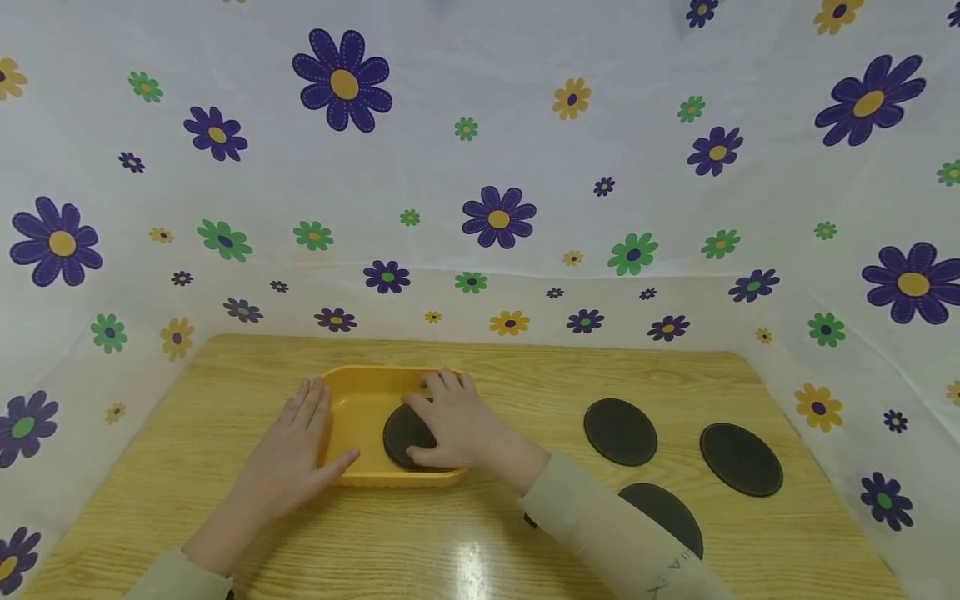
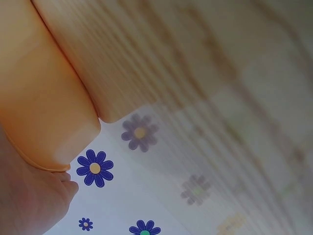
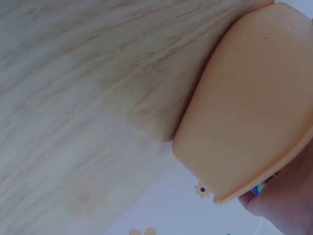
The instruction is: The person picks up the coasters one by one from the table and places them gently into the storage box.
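Observation:
A yellow tray [image 1: 356,429] sits on the table, with a round black coaster [image 1: 403,433] lying in its right part. My left hand [image 1: 288,454] rests along the tray's left side, its fingers straight and the thumb over the near left corner. Reaching over the tray's right side, my right hand [image 1: 457,425] holds the coaster between thumb and bent fingers, hiding the coaster's right part. In the left wrist view the tray's outer wall [image 2: 44,93] shows beside the hand. The right wrist view shows the outer wall [image 3: 249,103] too, with fingers above the rim.
To the right on the wooden table [image 1: 525,400] lie more black coasters: one nearer the tray [image 1: 621,431], one farther right [image 1: 741,459], and one [image 1: 667,512] partly behind my right sleeve [image 1: 600,517]. A white flowered cloth [image 1: 420,167] hangs round the back and sides.

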`<state>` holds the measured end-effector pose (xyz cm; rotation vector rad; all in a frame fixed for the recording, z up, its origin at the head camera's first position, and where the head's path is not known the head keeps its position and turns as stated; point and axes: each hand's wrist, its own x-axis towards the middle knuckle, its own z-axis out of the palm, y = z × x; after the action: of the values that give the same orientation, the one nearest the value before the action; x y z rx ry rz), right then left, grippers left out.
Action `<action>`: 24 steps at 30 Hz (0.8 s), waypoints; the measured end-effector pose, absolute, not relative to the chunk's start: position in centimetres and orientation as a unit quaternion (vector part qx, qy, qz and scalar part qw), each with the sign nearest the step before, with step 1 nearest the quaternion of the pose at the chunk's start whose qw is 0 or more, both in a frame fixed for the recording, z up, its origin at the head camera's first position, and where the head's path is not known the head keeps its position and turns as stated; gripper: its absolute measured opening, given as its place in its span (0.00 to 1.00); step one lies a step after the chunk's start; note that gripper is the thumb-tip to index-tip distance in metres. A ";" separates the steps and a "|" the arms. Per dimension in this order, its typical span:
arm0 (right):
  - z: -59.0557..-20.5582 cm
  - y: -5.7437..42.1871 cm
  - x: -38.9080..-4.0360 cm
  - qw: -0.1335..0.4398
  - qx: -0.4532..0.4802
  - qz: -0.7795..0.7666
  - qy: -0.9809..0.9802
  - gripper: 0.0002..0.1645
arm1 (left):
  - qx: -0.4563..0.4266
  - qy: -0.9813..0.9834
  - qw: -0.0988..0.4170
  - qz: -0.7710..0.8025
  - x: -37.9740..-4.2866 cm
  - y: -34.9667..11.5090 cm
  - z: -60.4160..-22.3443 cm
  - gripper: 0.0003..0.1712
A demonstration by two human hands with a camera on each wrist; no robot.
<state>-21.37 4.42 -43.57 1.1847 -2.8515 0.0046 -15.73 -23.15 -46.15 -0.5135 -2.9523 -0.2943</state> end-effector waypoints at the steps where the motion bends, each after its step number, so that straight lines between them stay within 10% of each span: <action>1: -43.5 4.6 -21.3 0.030 0.383 -0.003 -0.923 0.43 | -0.171 -0.978 0.067 -0.098 -15.7 -23.1 -46.2 0.60; 24: -41.3 11.2 -20.1 0.054 0.357 0.040 -0.932 0.41 | -0.174 -0.977 0.069 -0.100 -15.8 -23.3 -46.4 0.60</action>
<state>-20.14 11.19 -41.30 1.0837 -2.8298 0.1202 -15.78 -23.26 -46.38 -0.5234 -2.9417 -0.3004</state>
